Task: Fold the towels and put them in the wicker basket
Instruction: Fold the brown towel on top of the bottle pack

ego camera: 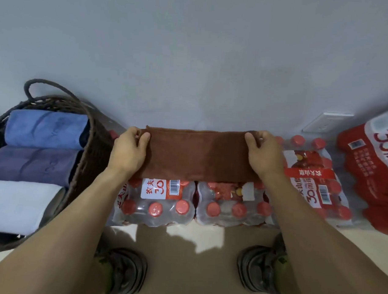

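- The grey wall [192,47] fills the upper part of the view, with a white socket plate [325,124] low on it toward the right.
- The pale floor [195,268] runs along the bottom, and the person's two shoes [122,272] stand on it, one under each forearm.
- Shrink-wrapped packs of red-capped water bottles [156,202] lie side by side on the floor against the wall, forming a low platform; a further pack in red wrapping [370,175] sits at the far right.
- The dark wicker basket [87,156] stands on the floor at the left, just beside the bottle packs, its loop handle rising against the wall.
- Inside the basket lie three folded towels in a row: a blue towel [44,128] farthest from the person, a purple-blue towel [32,165] in the middle, and a pale blue towel [17,206] nearest.
- The brown towel [197,155] lies flat as a wide folded band on top of the bottle packs, its far edge close to the wall and its near edge across the labels of the packs.
- The left hand [128,151] holds the towel's left end, thumb on top of the cloth and fingers curled around the far corner.
- The right hand [264,156] grips the right end in the same way, thumb on the cloth and fingers wrapped over the far corner.
- The towel stretches between the two hands, well apart from the basket's opening.
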A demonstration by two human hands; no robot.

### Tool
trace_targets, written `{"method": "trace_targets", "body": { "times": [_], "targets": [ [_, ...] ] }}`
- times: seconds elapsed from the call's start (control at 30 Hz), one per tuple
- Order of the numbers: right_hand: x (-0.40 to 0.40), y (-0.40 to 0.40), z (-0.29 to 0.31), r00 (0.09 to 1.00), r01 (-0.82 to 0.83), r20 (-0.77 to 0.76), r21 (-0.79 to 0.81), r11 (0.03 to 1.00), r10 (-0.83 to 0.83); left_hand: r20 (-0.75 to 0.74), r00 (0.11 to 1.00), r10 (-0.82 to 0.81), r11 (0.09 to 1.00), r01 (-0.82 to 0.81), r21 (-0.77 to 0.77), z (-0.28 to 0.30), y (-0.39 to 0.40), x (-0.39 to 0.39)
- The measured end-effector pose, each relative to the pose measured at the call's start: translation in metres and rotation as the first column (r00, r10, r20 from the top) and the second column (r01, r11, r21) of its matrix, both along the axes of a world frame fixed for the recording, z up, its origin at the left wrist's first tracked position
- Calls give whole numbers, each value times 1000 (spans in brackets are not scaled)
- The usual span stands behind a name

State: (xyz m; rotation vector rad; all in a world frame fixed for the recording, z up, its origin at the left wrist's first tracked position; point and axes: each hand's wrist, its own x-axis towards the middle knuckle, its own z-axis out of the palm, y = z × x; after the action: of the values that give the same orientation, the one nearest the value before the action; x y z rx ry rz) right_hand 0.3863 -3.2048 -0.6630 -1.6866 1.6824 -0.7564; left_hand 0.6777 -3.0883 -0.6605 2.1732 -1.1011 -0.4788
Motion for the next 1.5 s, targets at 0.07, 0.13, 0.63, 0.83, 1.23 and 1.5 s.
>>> {"method": "trace_targets", "body": {
  "times": [0.07, 0.13, 0.63, 0.83, 1.23, 1.5],
  "targets": [
    [1, -6, -9, 996, 23, -84, -19, 1000, -24, 44, 999, 4, 1000, -4, 11, -7, -9, 2],
    [1, -11, -13, 992, 43, -118, -42, 998, -48, 78, 997, 5, 1000, -5, 11, -11, -16, 5],
    [-4, 8, 17, 993, 101, -81, 225, 969, -84, -151, 959, 242, 931, -185, 315, 4, -6, 0],
    [-6, 55, 13, 972, 64, -226, -8, 998, -65, 115, 993, 20, 971, -47, 234, 5, 32, -23],
    [-23, 92, 8, 948, 92, -314, 102, 991, -56, 529, 848, 12, 992, -76, 99, 14, 56, -56],
    [-25, 81, 14, 845, 12, -529, 163, 987, 77, 332, 808, -486, 850, 350, 393, -12, 63, -157]
  ]
}}
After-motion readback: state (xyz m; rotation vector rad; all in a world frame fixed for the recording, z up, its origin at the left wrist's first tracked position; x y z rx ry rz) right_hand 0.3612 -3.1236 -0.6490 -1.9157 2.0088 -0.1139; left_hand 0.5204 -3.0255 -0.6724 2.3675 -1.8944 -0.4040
